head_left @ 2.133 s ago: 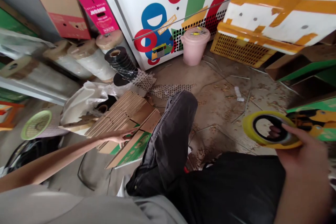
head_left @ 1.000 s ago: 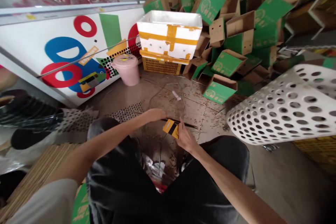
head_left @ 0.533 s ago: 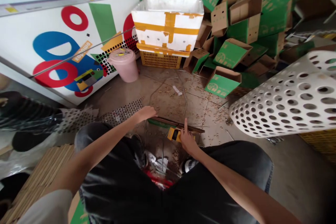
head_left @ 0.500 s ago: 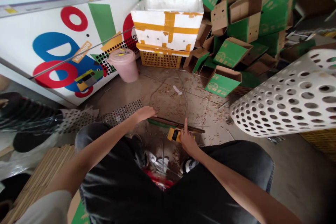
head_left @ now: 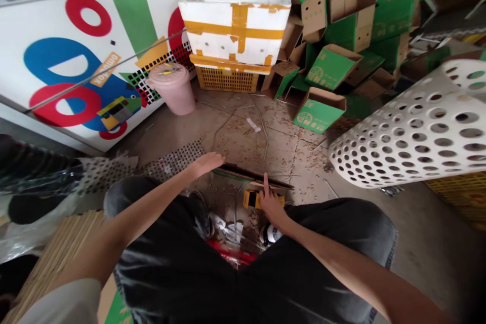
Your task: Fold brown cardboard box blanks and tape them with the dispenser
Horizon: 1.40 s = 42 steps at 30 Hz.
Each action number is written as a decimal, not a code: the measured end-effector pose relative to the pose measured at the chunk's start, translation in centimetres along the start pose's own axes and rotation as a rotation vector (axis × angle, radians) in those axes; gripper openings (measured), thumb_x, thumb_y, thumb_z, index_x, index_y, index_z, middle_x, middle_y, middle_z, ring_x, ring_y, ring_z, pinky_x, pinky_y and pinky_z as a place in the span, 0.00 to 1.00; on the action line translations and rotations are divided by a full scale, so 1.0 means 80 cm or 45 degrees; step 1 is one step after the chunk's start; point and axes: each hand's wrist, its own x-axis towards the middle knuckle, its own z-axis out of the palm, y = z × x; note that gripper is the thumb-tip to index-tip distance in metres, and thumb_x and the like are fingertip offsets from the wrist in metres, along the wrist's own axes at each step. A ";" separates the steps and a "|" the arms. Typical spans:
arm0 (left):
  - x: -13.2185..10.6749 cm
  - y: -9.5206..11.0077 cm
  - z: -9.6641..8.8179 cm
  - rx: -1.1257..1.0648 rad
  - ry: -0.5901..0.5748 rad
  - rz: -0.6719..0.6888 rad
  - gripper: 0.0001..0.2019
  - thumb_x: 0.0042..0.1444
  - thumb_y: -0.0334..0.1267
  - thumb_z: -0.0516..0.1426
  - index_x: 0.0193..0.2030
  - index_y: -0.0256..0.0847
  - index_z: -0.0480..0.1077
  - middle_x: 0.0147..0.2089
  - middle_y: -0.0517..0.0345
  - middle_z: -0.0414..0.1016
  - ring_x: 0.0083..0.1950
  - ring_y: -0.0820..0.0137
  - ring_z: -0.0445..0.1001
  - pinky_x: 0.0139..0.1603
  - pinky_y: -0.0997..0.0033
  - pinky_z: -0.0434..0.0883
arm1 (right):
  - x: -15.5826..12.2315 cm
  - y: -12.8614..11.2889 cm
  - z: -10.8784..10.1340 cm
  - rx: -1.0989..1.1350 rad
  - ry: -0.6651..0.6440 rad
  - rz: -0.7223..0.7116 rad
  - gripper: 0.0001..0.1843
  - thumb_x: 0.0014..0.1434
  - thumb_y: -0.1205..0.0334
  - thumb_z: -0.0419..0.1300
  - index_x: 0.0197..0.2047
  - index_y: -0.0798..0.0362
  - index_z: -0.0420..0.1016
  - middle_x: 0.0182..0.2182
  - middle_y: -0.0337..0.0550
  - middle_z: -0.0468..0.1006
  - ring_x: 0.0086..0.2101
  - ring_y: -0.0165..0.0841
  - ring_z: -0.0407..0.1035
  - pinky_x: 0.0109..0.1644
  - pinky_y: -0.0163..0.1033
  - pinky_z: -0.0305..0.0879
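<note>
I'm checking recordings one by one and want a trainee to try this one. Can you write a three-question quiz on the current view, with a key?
1. Multiple choice: what does the person's right hand hold?
a) a pair of scissors
b) a yellow roll
c) a white cup

2. True or false: the white foam box is above a yellow crate.

3. Short answer: which hand is at the end of the cardboard farther from the yellow roll?

Key:
1. b
2. True
3. The left hand
</note>
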 end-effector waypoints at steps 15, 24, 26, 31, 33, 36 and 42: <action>-0.005 0.008 -0.004 -0.093 0.080 -0.245 0.18 0.74 0.39 0.49 0.50 0.30 0.77 0.42 0.36 0.82 0.45 0.57 0.83 0.43 0.66 0.74 | -0.023 0.002 0.027 -0.060 0.107 -0.126 0.20 0.63 0.79 0.49 0.53 0.61 0.74 0.76 0.64 0.39 0.54 0.52 0.74 0.48 0.54 0.74; -0.014 -0.001 -0.014 -0.059 -0.032 -0.224 0.18 0.73 0.37 0.51 0.59 0.26 0.72 0.42 0.34 0.82 0.47 0.53 0.84 0.44 0.63 0.76 | -0.024 0.020 0.015 -0.112 0.191 -0.317 0.18 0.63 0.78 0.50 0.52 0.62 0.74 0.74 0.68 0.38 0.58 0.52 0.72 0.51 0.53 0.74; -0.014 -0.004 -0.015 -0.063 -0.041 -0.209 0.15 0.72 0.36 0.53 0.55 0.29 0.74 0.43 0.35 0.82 0.47 0.56 0.84 0.46 0.65 0.76 | -0.025 0.022 0.015 -0.107 0.207 -0.368 0.16 0.64 0.77 0.51 0.51 0.62 0.74 0.74 0.68 0.39 0.59 0.51 0.72 0.52 0.52 0.74; -0.003 -0.007 -0.017 -0.123 0.025 -0.227 0.14 0.72 0.36 0.53 0.48 0.35 0.79 0.44 0.39 0.83 0.49 0.59 0.83 0.49 0.67 0.75 | -0.029 0.022 0.020 -0.075 0.186 -0.454 0.11 0.64 0.75 0.57 0.49 0.62 0.74 0.69 0.77 0.58 0.56 0.50 0.75 0.55 0.51 0.74; 0.006 -0.010 -0.020 -0.159 0.075 -0.367 0.16 0.73 0.38 0.51 0.50 0.34 0.79 0.43 0.38 0.83 0.48 0.58 0.83 0.47 0.66 0.75 | -0.031 0.015 0.015 -0.011 0.151 -0.480 0.11 0.65 0.74 0.58 0.50 0.63 0.75 0.64 0.77 0.67 0.56 0.49 0.75 0.56 0.52 0.74; 0.021 -0.016 -0.024 -0.177 0.127 -0.557 0.21 0.75 0.40 0.45 0.53 0.32 0.78 0.43 0.37 0.82 0.46 0.58 0.83 0.45 0.67 0.75 | -0.039 -0.004 -0.005 0.115 0.076 -0.513 0.12 0.66 0.74 0.57 0.51 0.61 0.76 0.62 0.72 0.71 0.58 0.50 0.73 0.56 0.53 0.74; 0.053 -0.004 -0.022 -0.344 0.167 -0.783 0.25 0.75 0.44 0.43 0.50 0.33 0.79 0.45 0.34 0.81 0.48 0.53 0.83 0.45 0.62 0.75 | -0.049 -0.041 -0.035 0.282 -0.044 -0.735 0.16 0.67 0.69 0.59 0.57 0.59 0.74 0.66 0.70 0.65 0.61 0.52 0.69 0.57 0.55 0.74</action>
